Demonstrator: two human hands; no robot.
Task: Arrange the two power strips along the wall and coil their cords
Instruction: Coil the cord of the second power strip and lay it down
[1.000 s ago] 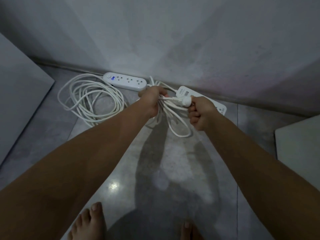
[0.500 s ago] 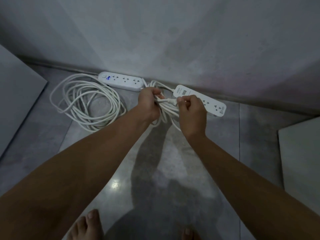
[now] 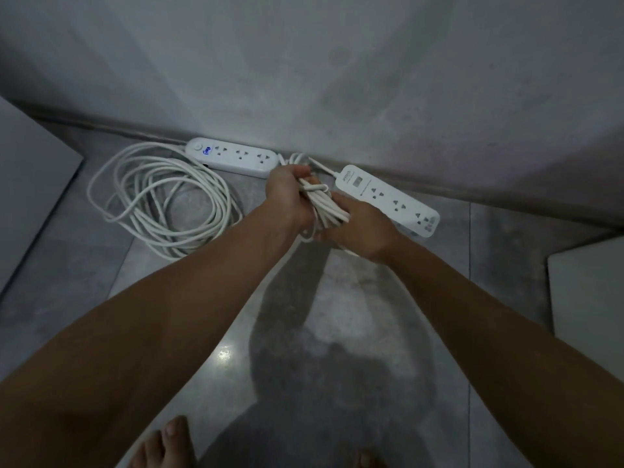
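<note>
Fingers point(image 3: 294, 171) of left hand point(image 3: 287, 197) and right hand point(image 3: 363, 228): curled round bundled white cord point(image 3: 329, 207). Left power strip point(image 3: 233, 157), right power strip point(image 3: 388, 197): on floor point(image 3: 84, 265) beside wall point(image 3: 304, 79). Second cord point(image 3: 162, 201): coiled, left.

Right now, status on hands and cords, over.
Left hand, right hand both grip the bundled cord. Left strip, right strip at wall; other cord coiled on floor. Nothing seen blocking.

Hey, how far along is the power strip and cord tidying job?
Done: the left strip and right strip lie along the wall, and the first cord lies coiled on the floor. In hand: the left hand and right hand grip the second cord, bunched in loops. Left: finishing that bundle and setting it down.
</note>
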